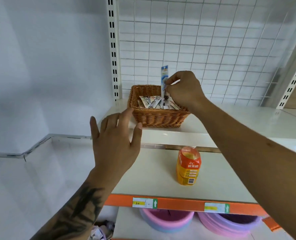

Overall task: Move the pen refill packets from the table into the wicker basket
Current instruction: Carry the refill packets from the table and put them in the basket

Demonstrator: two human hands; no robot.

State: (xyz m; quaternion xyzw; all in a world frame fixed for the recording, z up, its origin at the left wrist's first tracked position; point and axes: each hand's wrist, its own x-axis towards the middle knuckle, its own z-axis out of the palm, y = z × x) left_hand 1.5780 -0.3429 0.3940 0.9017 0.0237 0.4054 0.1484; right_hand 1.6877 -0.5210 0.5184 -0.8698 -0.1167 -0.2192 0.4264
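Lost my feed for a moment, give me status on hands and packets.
Right hand pinching one pen refill packet upright over wicker basket. Left hand open, empty, near basket's front corner. More packets lying inside. Nothing in the way.

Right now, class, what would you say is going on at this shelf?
A person is filling a wicker basket on a white shelf. The right hand pinches a pen refill packet upright over the basket, where several packets already lie. The left hand is open, fingers spread, in front of the basket's left corner and holding nothing. An orange drink bottle stands on the lower shelf.
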